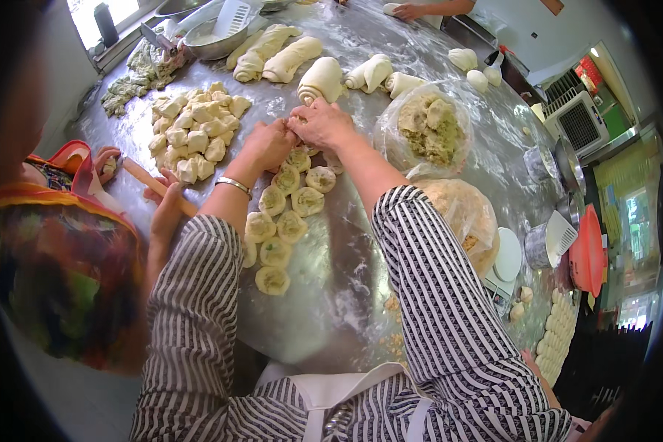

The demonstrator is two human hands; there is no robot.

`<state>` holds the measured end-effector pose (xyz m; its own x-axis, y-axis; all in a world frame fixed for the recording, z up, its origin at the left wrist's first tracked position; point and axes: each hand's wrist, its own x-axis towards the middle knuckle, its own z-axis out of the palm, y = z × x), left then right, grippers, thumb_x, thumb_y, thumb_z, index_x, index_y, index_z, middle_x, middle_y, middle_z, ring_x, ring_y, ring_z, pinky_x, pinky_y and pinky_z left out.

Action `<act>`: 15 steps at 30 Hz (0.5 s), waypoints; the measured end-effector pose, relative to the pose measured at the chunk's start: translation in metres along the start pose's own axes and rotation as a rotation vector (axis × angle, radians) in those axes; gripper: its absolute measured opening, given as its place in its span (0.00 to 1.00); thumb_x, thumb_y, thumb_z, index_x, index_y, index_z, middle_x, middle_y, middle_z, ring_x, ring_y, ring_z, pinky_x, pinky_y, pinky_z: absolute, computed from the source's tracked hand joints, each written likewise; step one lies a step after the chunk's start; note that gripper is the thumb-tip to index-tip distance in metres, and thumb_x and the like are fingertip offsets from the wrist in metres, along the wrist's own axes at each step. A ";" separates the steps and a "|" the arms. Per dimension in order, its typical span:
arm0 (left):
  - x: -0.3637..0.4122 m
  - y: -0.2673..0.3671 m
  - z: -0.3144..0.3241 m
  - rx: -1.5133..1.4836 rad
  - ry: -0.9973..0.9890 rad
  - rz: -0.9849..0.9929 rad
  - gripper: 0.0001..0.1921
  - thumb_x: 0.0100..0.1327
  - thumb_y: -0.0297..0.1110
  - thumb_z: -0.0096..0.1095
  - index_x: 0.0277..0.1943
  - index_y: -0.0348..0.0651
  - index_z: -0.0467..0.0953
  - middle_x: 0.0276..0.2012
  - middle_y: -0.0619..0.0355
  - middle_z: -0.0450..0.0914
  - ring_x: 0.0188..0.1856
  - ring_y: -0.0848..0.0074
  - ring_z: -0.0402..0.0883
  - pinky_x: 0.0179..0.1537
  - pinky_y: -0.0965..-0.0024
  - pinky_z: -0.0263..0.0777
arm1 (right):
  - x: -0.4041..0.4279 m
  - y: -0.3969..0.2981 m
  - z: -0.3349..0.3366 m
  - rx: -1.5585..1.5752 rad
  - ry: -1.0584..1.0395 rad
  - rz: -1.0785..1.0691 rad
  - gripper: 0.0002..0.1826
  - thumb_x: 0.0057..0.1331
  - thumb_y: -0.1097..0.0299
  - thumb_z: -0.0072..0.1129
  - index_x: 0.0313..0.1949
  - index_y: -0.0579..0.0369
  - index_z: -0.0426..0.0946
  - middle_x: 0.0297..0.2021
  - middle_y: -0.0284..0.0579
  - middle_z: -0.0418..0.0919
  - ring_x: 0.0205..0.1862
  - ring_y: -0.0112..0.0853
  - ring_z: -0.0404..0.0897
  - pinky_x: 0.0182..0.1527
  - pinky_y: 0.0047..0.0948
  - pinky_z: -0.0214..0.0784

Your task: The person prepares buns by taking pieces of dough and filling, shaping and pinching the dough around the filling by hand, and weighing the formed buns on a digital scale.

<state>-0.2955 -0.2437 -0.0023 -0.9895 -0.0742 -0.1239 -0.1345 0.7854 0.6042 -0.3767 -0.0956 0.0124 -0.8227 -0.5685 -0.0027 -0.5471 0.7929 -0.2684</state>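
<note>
My left hand (271, 145), with a metal bangle at the wrist, meets my right hand (321, 124) over the near side of a thick dough roll (320, 77). The fingertips of both hands pinch together on something small that they mostly hide, likely a bit of dough. Just below the hands, several small dough cups (291, 226) with hollowed middles lie in rows on the metal table (331, 315). A heap of cut dough pieces (199, 130) sits to the left. Beyond my hands lie more dough rolls (291, 59).
At the left, a co-worker's hands hold a wooden rolling pin (149, 181). To the right stand a plastic bag of greenish filling (431, 130), a bag of orange-brown crumbly filling (458, 215) and a white scale (505, 259). A metal bowl (218, 44) is at the back left. Another person's hand (409, 11) touches dough opposite.
</note>
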 end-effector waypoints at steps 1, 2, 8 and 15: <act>0.002 -0.006 0.001 -0.017 -0.030 0.025 0.28 0.74 0.49 0.51 0.67 0.37 0.72 0.59 0.31 0.77 0.61 0.47 0.77 0.64 0.49 0.70 | -0.001 -0.005 -0.003 0.033 -0.034 0.026 0.27 0.71 0.36 0.48 0.63 0.25 0.77 0.60 0.51 0.77 0.61 0.50 0.77 0.66 0.47 0.67; 0.001 -0.002 0.002 -0.039 -0.069 0.056 0.27 0.74 0.49 0.52 0.66 0.37 0.72 0.59 0.31 0.77 0.61 0.48 0.77 0.64 0.49 0.69 | -0.003 -0.003 -0.002 0.064 -0.070 0.062 0.24 0.71 0.38 0.49 0.61 0.25 0.79 0.58 0.51 0.77 0.60 0.51 0.78 0.65 0.48 0.68; -0.024 0.002 0.020 -0.111 -0.042 0.060 0.23 0.68 0.43 0.60 0.61 0.38 0.78 0.46 0.32 0.84 0.48 0.48 0.85 0.53 0.53 0.78 | -0.056 0.003 -0.003 0.023 -0.050 0.062 0.20 0.72 0.44 0.48 0.55 0.32 0.82 0.51 0.52 0.79 0.55 0.52 0.81 0.59 0.49 0.72; -0.069 0.058 0.049 -0.043 -0.219 0.321 0.20 0.66 0.38 0.59 0.56 0.34 0.78 0.45 0.36 0.84 0.52 0.40 0.80 0.55 0.48 0.72 | -0.149 0.016 -0.032 -0.098 -0.183 0.107 0.20 0.76 0.50 0.42 0.55 0.39 0.80 0.47 0.54 0.80 0.51 0.50 0.82 0.54 0.49 0.74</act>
<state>-0.2321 -0.1625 0.0030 -0.9475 0.3080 -0.0858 0.1733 0.7204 0.6716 -0.2678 0.0083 0.0396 -0.8400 -0.5033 -0.2028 -0.4781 0.8632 -0.1622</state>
